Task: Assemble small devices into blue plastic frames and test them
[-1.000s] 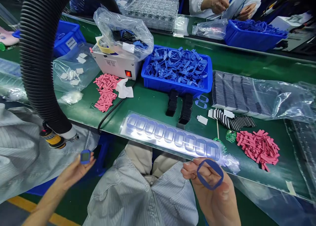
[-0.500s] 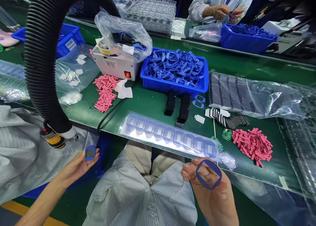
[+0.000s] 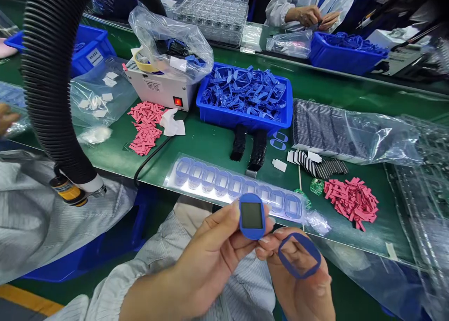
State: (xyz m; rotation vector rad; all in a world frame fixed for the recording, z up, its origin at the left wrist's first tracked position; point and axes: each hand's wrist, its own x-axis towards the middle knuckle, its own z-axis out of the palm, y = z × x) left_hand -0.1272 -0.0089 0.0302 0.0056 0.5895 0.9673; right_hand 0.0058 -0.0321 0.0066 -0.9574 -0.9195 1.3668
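a green conveyor belt [image 3: 217, 143] runs across the view, with a black corrugated hose [image 3: 45, 78] arching over its near left side. beyond the belt, a co-worker's hands [image 3: 310, 17] work together just above a far blue crate [image 3: 345, 59] of parts. on the belt stand a blue plastic crate [image 3: 243, 106] heaped with blue frames, a white bench unit [image 3: 157, 89] with a lit red switch, topped by a clear plastic bag [image 3: 168, 36], and a bagged stack of dark strips [image 3: 326, 129] to the right. a clear sheet [image 3: 199, 183] holding a row of translucent blue-rimmed frames lies along the near edge, with loose pink strips [image 3: 351, 202] beyond its right end. the person's left hand [image 3: 206, 260] is half closed in front of that sheet, pinching a small blue-rimmed piece [image 3: 251, 227] with a dark window upright between thumb and fingers. the right hand [image 3: 298, 288] is loosely curled just beside the left, its fingers nearly touching it, and holds an open blue frame [image 3: 281, 260] flat against the fingers, though the exact grip is hard to tell.
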